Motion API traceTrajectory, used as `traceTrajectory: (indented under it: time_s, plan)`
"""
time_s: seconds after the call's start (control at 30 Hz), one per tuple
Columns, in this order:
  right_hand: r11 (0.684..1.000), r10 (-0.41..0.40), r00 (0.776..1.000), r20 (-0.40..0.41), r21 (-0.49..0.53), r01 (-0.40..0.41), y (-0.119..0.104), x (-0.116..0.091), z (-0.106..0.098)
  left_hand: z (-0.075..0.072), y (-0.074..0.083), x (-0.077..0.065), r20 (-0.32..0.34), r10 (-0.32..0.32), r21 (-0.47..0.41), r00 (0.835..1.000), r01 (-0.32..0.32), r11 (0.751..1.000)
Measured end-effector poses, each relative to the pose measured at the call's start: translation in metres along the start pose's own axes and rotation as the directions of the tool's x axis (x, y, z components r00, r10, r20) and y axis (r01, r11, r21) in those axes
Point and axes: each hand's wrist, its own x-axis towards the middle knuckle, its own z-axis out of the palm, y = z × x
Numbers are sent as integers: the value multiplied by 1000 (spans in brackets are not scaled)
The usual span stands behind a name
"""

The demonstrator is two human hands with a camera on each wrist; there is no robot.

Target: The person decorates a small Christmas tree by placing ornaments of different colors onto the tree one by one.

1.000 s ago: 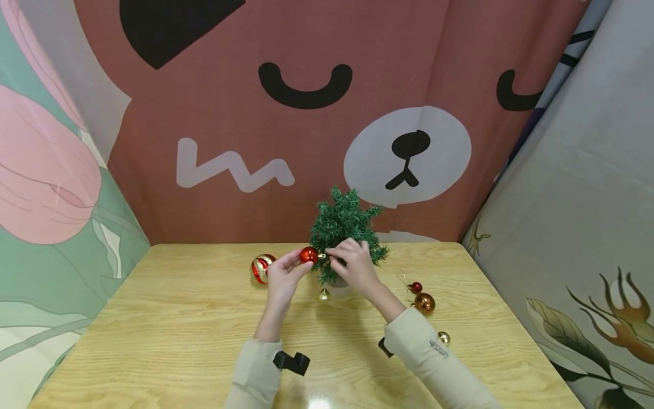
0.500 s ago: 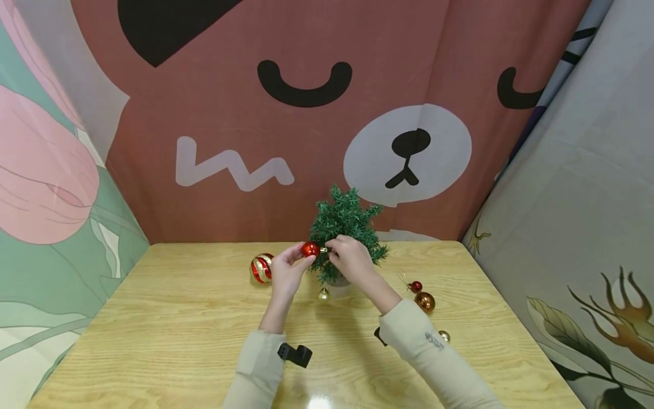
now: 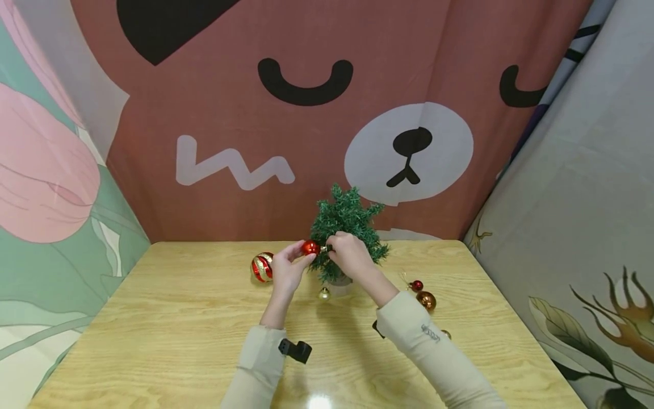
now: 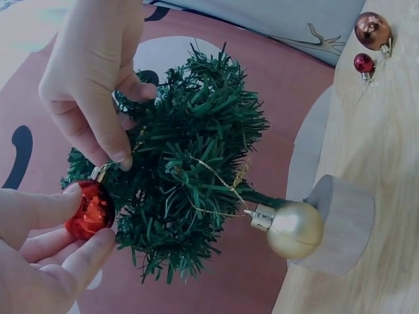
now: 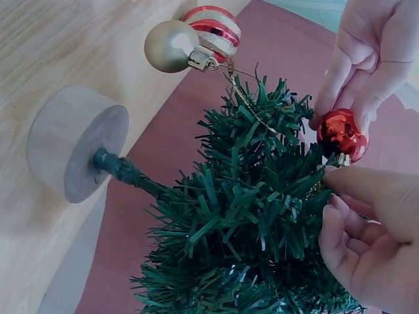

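My left hand [image 3: 287, 272] holds a shiny red Christmas bauble [image 4: 91, 212] between thumb and fingers, at the left side of a small artificial Christmas tree [image 3: 344, 213]. From the bauble's gold cap, a thin gold cord [image 4: 116, 161] runs to my right hand [image 3: 352, 255]. In the right wrist view, the thumb and fingertips [image 5: 335, 171] of that hand pinch the cord against the branches, beside the cap. The fingers partly hide the loop. Low on the tree, a pale gold bauble [image 4: 296, 229] hangs by its own gold cord, close to the round wooden base [image 5: 78, 144].
On the table [image 3: 194, 341], a large red and gold striped bauble [image 3: 261, 267] lies left of the tree. To the right lie a small dark red bauble [image 3: 416, 286], a copper bauble [image 3: 426, 301] and a gold one [image 3: 446, 334] partly behind my sleeve. A printed curtain [image 3: 230, 216] hangs behind.
Both hands have risen slightly at the tree's left side, taking the red bauble up a little. My right hand's fingers have moved further in over the cord. The other baubles stay put.
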Motion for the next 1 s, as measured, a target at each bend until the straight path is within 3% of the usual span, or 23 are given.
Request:
traceTrajectory:
  time_s: [0.17, 0.37, 0.63, 1.0]
  plan:
    - [999, 24, 999, 33, -41, -23, -2, 2, -1, 0, 1, 2, 15, 12, 28, 1000, -12, 1000]
    - [997, 44, 998, 52, -62, -41, -4, 4, -1, 0, 1, 3, 38, 103, 48, 994, -104, 993]
    - [994, 77, 995, 69, -81, -71, -4, 6, 2, -1, 4, -1, 60, 154, 119, 986, -160, 980]
    - [987, 100, 992, 82, -138, -88, -7, 8, 1, -3, 6, -2, 40, 145, 162, 989, -149, 975]
